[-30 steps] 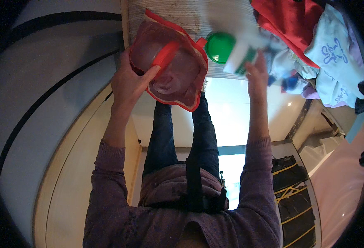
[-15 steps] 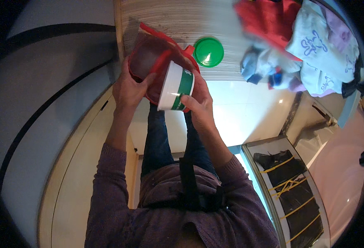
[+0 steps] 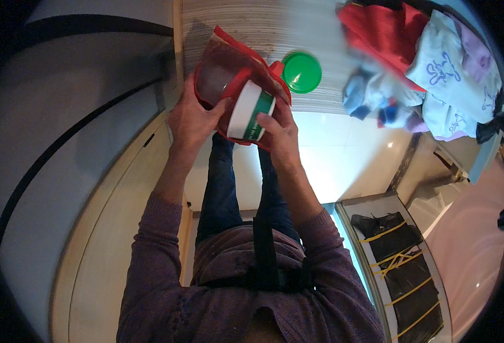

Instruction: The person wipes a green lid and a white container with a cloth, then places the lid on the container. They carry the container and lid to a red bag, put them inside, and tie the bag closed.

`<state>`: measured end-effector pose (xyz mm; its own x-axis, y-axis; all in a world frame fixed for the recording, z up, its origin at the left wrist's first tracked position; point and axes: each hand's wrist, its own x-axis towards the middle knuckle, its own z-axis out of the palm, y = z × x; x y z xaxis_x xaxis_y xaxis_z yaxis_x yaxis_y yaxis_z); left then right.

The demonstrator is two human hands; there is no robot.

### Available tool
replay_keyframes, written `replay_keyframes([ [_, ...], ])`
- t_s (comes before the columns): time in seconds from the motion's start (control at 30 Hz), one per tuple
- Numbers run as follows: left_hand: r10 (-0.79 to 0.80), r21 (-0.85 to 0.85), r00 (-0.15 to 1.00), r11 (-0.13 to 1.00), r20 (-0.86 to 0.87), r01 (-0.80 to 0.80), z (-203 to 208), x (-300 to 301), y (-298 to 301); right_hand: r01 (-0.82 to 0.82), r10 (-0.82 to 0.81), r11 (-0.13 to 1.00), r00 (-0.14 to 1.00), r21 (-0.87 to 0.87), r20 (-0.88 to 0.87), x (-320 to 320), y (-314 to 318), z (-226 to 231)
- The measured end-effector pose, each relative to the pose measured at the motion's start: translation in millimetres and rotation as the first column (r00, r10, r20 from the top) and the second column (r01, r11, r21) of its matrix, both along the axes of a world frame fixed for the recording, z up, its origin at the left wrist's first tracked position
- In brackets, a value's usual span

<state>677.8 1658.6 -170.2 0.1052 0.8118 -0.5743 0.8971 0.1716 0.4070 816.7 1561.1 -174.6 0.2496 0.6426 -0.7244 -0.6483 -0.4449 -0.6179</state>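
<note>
My left hand (image 3: 193, 117) is closed on the near left edge of a red bag (image 3: 263, 64), its thumb over the rim of the opening. The bag gapes wide, and its inside looks dark and greyish. Over the bag's right part lies a tilted white tub (image 3: 243, 111) with a green label band, its rim side turned left toward the bag's inside. My right hand (image 3: 280, 134) grips the tub from the right, thumb on the label. The tub's contents are hidden, as are most of my right fingers. A round green lid (image 3: 301, 72) lies on the striped countertop just right of the bag.
Red cloth (image 3: 380, 34), white cloth with purple print (image 3: 440, 71) and other clothes are heaped at the far right. A pale cabinet (image 3: 112, 228) stands along my left. Lower right, a board holds black items (image 3: 403, 274) under yellow cords.
The tub has tipped further and sits deeper against the bag's opening. Both hands, with bag and tub, appear slightly farther right in the picture, as does the surrounding scene.
</note>
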Motion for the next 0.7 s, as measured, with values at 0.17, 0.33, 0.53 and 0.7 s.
replay_keyframes([
  [0.17, 0.007, 0.068, 0.999, 0.998, 0.044, -0.01, -8, -7, -4, 0.035, 0.005, 0.992, 0.949, 0.122, -0.314, 21, -18, 17],
  [0.33, 0.142, 0.086, 0.98, 0.984, 0.142, -0.156, -8, -17, -11, 0.078, -0.031, 0.991, 0.921, 0.108, -0.388, 35, -37, 31],
  [0.53, 0.272, 0.083, 0.868, 0.939, 0.415, -0.334, 32, -55, -44, 0.0, 0.048, 0.994, 0.908, 0.114, -0.417, 27, -56, 46],
  [0.7, 0.52, -0.555, 0.73, 0.799, 0.444, -0.232, 60, -73, -85, -0.062, 0.162, 0.976, 0.853, 0.211, -0.497, 2, -60, 47],
])
